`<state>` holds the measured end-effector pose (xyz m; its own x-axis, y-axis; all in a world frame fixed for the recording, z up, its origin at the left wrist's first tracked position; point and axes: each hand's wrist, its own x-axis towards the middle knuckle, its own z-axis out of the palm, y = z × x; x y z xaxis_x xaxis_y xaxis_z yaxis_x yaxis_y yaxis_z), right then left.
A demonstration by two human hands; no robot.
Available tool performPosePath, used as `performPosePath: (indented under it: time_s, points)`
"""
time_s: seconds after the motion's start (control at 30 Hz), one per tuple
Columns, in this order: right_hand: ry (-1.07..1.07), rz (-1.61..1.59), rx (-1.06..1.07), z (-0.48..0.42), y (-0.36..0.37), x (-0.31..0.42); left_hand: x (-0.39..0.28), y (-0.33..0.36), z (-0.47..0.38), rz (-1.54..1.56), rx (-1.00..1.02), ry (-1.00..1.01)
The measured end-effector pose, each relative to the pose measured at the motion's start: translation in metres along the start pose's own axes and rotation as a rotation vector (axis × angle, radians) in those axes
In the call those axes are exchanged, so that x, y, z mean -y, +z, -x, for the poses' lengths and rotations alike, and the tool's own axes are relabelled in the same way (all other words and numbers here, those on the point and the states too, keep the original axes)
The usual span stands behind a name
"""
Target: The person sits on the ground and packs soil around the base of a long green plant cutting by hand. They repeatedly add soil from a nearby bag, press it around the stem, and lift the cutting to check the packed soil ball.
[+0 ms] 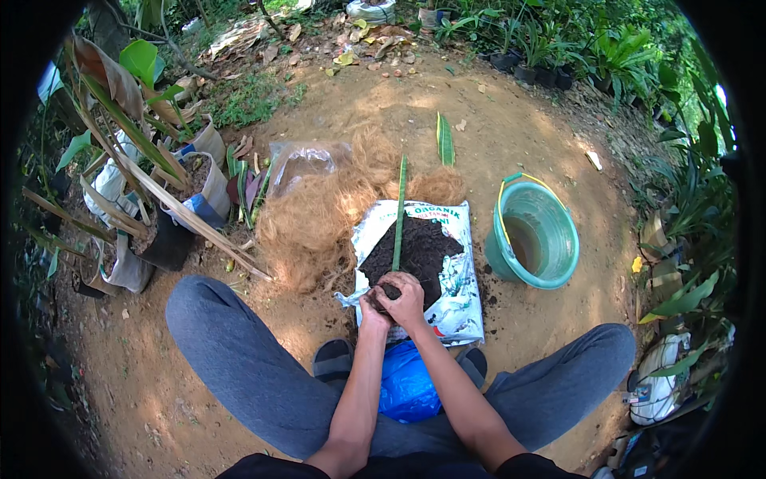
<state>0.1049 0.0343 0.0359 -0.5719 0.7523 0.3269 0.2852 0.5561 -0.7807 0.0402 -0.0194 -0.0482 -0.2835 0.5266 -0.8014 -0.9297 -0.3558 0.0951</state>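
My left hand (374, 306) and my right hand (406, 296) are cupped together around a clump of dark soil (392, 291). A long green snake plant leaf (400, 215) with a yellow edge rises from between them, its lower end hidden by my fingers. Both hands are over the near part of a torn white plastic sack (464, 311), where dark potting soil (422, 254) lies exposed. Another snake plant leaf (444, 141) lies on the ground beyond the sack. Loose brown coconut-like fibre (317, 224) is heaped at the sack's left.
A green bucket (532, 233) with some murky water stands right of the sack. A clear plastic bag (305, 158) lies by the fibre. Planted grow bags (203, 200) stand at left, potted plants (526, 72) at upper right. A blue plastic bag (407, 383) lies between my legs.
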Motion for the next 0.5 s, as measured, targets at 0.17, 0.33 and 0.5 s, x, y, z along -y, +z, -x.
performPosePath:
  time_s: [0.17, 0.33, 0.5]
  points:
    - [-0.138, 0.097, 0.019, -0.018, -0.013, 0.002, 0.003, 0.006, -0.007, 0.03, 0.043, -0.015]
    - [-0.113, 0.008, -0.089, -0.011, -0.004, 0.009, 0.004, 0.002, -0.01, 0.008, 0.01, 0.078]
    - [-0.144, -0.003, -0.133, -0.007, 0.001, 0.008, 0.003, -0.01, -0.011, 0.009, 0.204, 0.096]
